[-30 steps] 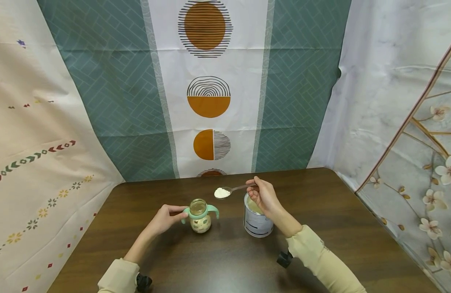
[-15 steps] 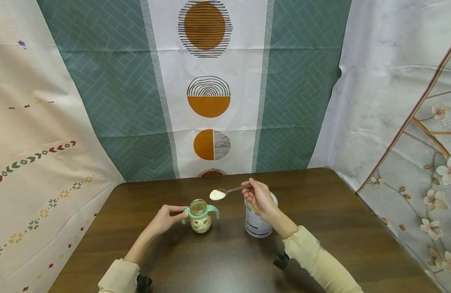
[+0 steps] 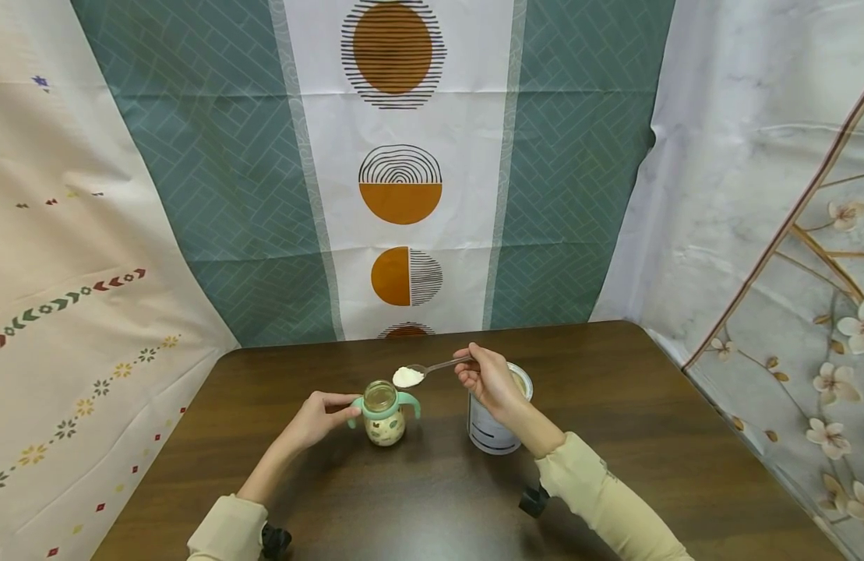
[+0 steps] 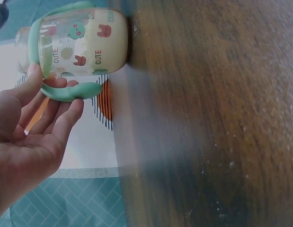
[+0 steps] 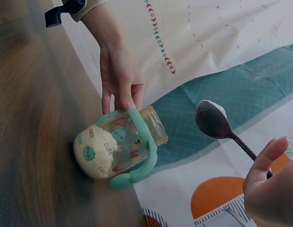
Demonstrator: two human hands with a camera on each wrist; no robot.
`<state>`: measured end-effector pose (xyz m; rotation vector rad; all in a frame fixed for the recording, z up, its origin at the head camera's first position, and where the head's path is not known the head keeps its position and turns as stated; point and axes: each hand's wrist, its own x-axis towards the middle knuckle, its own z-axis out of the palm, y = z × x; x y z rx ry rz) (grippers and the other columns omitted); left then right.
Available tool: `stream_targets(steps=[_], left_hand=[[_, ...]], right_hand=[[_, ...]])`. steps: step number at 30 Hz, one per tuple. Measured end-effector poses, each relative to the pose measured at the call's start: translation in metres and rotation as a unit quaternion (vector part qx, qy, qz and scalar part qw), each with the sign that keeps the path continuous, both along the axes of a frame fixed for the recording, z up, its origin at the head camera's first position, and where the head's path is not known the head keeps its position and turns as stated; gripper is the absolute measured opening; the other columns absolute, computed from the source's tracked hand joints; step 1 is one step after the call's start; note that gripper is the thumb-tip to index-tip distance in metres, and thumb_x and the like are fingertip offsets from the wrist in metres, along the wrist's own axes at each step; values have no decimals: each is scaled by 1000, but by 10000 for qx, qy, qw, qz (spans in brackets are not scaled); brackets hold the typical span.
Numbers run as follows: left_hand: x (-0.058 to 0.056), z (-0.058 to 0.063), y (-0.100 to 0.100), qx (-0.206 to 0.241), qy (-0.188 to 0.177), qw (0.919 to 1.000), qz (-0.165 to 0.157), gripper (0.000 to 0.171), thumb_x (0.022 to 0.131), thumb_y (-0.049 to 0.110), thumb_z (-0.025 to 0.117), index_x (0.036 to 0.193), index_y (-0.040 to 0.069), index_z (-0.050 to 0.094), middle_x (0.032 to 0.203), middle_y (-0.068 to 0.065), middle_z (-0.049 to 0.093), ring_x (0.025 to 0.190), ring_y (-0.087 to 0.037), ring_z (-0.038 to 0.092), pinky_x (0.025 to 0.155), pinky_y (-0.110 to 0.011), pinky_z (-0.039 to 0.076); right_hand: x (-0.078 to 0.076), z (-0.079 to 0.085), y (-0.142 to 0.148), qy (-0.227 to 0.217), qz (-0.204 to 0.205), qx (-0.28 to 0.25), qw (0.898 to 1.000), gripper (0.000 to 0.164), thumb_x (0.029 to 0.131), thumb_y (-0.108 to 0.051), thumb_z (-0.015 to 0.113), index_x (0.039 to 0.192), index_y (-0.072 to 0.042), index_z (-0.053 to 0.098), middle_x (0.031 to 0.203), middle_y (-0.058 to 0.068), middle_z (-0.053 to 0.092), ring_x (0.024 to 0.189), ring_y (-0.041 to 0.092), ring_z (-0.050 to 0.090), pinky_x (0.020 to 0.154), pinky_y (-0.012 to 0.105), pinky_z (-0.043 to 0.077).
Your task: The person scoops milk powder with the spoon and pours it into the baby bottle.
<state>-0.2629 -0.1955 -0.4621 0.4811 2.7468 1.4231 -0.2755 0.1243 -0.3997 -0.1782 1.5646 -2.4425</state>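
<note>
The left hand [image 3: 318,421] pinches a handle [image 4: 73,92] of the bottle [image 3: 384,428], upright on the bench [image 3: 432,499]; the right hand [image 3: 489,382] grips a spoon [image 3: 442,365] (heaped with white powder [image 3: 407,378]) near its mouth. A gap parts bottle from tin [image 3: 491,432], both short of the far edge. Smooth green handle, see-through bottle, cylindrical tin, grained wood.

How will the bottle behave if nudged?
Probably steady: the bottle is upright, powder low inside, left hand holding it. Likely stiff; it's clear and shows no dents. If toppled, it might roll little: handles stick out on both sides.
</note>
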Motion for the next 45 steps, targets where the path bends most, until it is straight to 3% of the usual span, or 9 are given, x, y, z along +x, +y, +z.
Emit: stream_targets(steps=[18,24,31,45], left_hand=[[-1,-1,-2,4,-1,9999,-105,36,91,24,68,119,3,69,116,-17,69,110,-32,64,79,-24,53],[-1,0,-1,33,-20,10000,-84,36,91,24,68,119,3,69,116,-17,69,110,-31,64,79,-26,54],[1,1,0,14,-1,10000,-51,35,91,23,67,120,3,69,116,-16,70,111,-31,63,81,-30,55],[0,-3,-1,79,-23,9999,-83,35,92,22,66,121,2,68,117,-18,69,109,-30,64,79,-30,55]], right_hand=[[1,-4,-13,208,-52,281,9994,36,107,-21,32,108,7,55,69,-3,59,55,2,53,54,12,46],[0,-8,-18,268,-93,429,9987,37,107,-22,32,110,7,57,69,-2,60,55,3,53,53,12,45],[1,-11,-23,385,-162,600,9973,41,107,-19,32,117,15,53,70,-1,59,54,3,52,52,12,44],[1,-13,-35,462,-115,724,9962,38,106,-17,34,113,13,56,68,-2,61,53,3,51,49,13,43]])
